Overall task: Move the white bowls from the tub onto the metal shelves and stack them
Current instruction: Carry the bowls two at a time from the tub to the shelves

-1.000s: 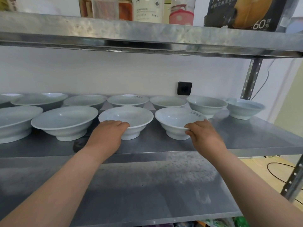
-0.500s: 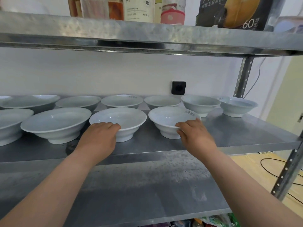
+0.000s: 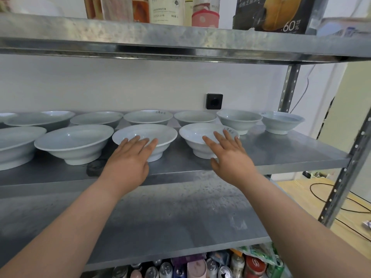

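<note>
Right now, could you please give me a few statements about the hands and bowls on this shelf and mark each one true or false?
1. The left hand and right hand both have straight fingers and grip nothing. True.
2. The wide bowl by the left hand is stacked on the deeper bowl by the right hand. False: they stand side by side, apart, on the middle shelf.
3. A black socket sits on the wall behind the bowls. True.
4. The deeper bowl is upside down. False: it stands upright.
</note>
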